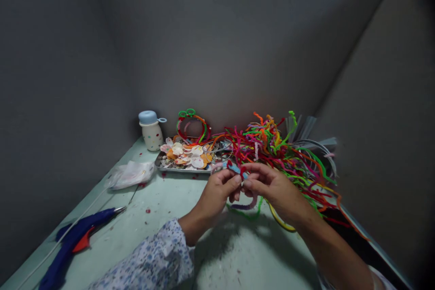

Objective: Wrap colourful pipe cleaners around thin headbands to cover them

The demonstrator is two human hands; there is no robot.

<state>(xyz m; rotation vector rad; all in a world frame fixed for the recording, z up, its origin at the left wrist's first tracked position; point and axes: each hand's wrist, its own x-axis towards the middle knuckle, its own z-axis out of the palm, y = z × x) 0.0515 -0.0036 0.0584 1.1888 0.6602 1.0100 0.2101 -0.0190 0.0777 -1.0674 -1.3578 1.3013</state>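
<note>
Above the middle of the table, my left hand (217,192) and my right hand (277,188) meet with their fingers pinched around a fuzzy craft piece (234,167). Light blue and red fuzzy stem show between the fingertips. A pink and purple stem (246,206) curves down below my hands, beside a green one (253,216). The fingers cover part of the piece, so its full shape is hidden.
Behind my hands lie a metal tray (183,174) of petal shapes and a heap of coloured fuzzy stems (272,145). At left are a bottle (151,133), a plastic bag (132,174) and a blue-handled tool (73,240). Grey walls surround the table.
</note>
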